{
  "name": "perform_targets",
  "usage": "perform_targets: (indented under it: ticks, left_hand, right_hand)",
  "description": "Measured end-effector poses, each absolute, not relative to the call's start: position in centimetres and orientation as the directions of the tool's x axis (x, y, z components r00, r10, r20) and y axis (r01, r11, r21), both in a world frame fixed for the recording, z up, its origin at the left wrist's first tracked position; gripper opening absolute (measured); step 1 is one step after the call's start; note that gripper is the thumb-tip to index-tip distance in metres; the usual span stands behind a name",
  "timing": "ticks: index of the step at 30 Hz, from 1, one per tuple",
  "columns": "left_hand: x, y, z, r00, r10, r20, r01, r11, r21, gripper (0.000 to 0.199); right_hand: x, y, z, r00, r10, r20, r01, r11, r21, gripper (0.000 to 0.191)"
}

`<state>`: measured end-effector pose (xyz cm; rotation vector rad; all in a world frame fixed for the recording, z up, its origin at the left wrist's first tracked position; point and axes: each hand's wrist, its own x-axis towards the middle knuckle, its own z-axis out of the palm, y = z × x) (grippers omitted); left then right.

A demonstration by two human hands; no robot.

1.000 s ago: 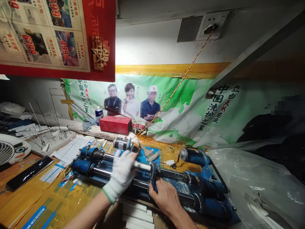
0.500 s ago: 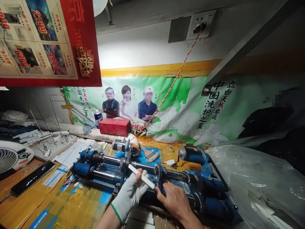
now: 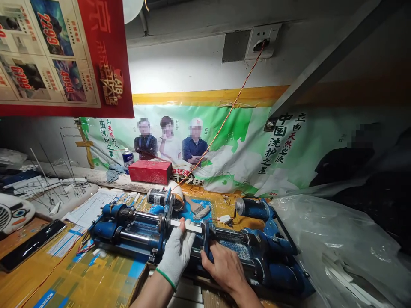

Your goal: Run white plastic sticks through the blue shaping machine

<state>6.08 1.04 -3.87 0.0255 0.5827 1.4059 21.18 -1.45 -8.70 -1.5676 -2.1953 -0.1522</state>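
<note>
My left hand point(image 3: 179, 249), in a white knit glove with a green cuff, grips a short white bar point(image 3: 194, 228) between thumb and fingers. The bar lies nearly level between two upright blue plates of a machine point(image 3: 105, 234) with steel rods and motors. Bare, my right hand point(image 3: 225, 264) is closed round the lower part of the right-hand blue plate point(image 3: 206, 237), its thumb in front. Some of its fingertips are hidden. White dust covers the machine bed to the right of that plate.
A brush point(image 3: 201, 210), a red box point(image 3: 150, 171) and a spray can point(image 3: 128, 161) stand or lie behind the machine. At left are a phone point(image 3: 34, 244) and a fan point(image 3: 14, 214). Plastic sheeting point(image 3: 337, 231) covers the right side. A twisted cord point(image 3: 231, 106) runs from the wall socket.
My left hand has raised the white bar and levelled it from a tilt, bringing it between the two blue plates. My right hand stays at the right-hand plate. The view has shifted slightly.
</note>
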Motion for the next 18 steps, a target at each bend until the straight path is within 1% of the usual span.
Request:
perform_targets:
  ticks: [2,5,7,8,9,10,11,12,13,14,15,16,18]
  left_hand:
    - [6.2,0.8,-3.6,0.070,0.936,-0.346,-0.898,0.210,0.387,0.029]
    - [5.6,-0.3,-4.2,0.203,0.921,-0.332,-0.807,0.349,0.476,0.028]
    - [3.8,-1.3,-5.2,0.249,0.920,-0.303,-0.690,0.388,0.611,0.033]
    - [2.3,-1.7,-5.7,0.232,0.929,-0.289,-0.604,0.370,0.706,0.036]
    - [0.4,-2.1,-6.1,0.183,0.948,-0.261,-0.489,0.318,0.812,0.039]
    - [-1.9,-2.2,-6.5,0.092,0.972,-0.218,-0.342,0.237,0.910,0.041]
    - [-4.5,-2.2,-6.8,-0.027,0.990,-0.140,-0.161,0.133,0.978,0.043]
    - [-7.2,-2.0,-7.0,-0.179,0.984,-0.009,0.051,0.018,0.999,0.044]
    - [-9.8,-1.5,-7.2,-0.345,0.929,0.132,0.262,-0.040,0.964,0.046]
    - [-12.2,-1.0,-7.3,-0.446,0.859,0.250,0.447,-0.028,0.894,0.049]
    - [-14.1,-0.4,-7.5,-0.475,0.807,0.351,0.597,0.002,0.802,0.050]
    - [-15.5,0.2,-7.7,-0.468,0.773,0.428,0.709,0.039,0.705,0.050]
    - [-16.8,1.2,-8.2,-0.401,0.745,0.533,0.838,0.064,0.541,0.044]
  right_hand:
    - [20.6,-1.5,-8.8,-0.251,0.872,0.420,0.931,0.336,-0.143,0.018]
    - [19.6,-1.5,-9.1,-0.227,0.861,0.455,0.943,0.311,-0.118,0.020]
    - [19.2,-1.4,-9.4,-0.221,0.843,0.490,0.943,0.313,-0.114,0.020]
    - [19.1,-1.4,-9.5,-0.219,0.833,0.508,0.941,0.318,-0.117,0.020]
    - [19.0,-1.3,-9.6,-0.216,0.824,0.524,0.939,0.323,-0.121,0.020]
    - [19.0,-1.3,-9.7,-0.212,0.816,0.538,0.937,0.325,-0.124,0.020]
    - [19.0,-1.2,-9.7,-0.208,0.809,0.550,0.936,0.327,-0.127,0.020]
    - [19.0,-1.2,-9.8,-0.204,0.802,0.561,0.936,0.328,-0.128,0.020]
    - [19.0,-1.1,-9.9,-0.201,0.795,0.573,0.936,0.328,-0.127,0.020]
    - [19.0,-1.1,-10.0,-0.201,0.788,0.582,0.936,0.329,-0.123,0.019]
    - [19.0,-1.0,-10.1,-0.202,0.783,0.588,0.937,0.329,-0.116,0.019]
    - [19.0,-0.9,-10.2,-0.206,0.778,0.593,0.938,0.330,-0.108,0.019]
    - [19.0,-0.9,-10.4,-0.211,0.773,0.599,0.941,0.327,-0.090,0.019]
